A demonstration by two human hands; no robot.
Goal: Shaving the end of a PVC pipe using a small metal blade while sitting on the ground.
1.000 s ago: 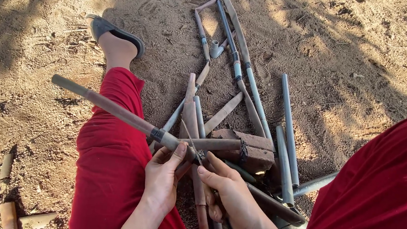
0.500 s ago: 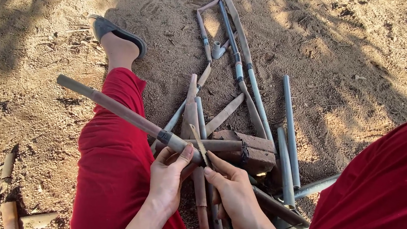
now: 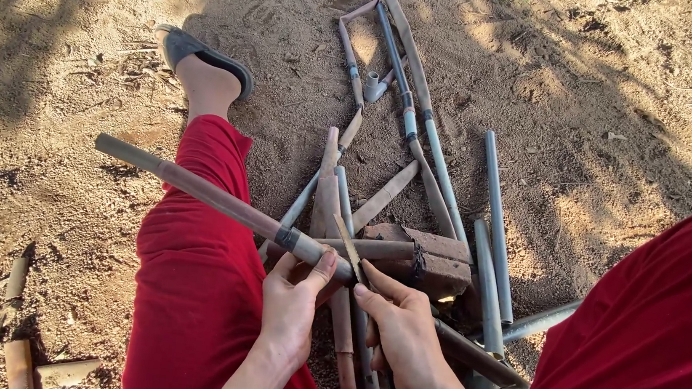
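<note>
We grip a long brown pipe with our left hand, fingers curled around it just beside a brick, while our right hand pinches a thin blade against the pipe, above scattered grey pipes.

Pipe end hidden under red trouser leg; forearms cut off.

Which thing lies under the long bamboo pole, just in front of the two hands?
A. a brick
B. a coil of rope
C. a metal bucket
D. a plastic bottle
A: the long bamboo pole held by the left hand rests across a reddish brick.
</note>
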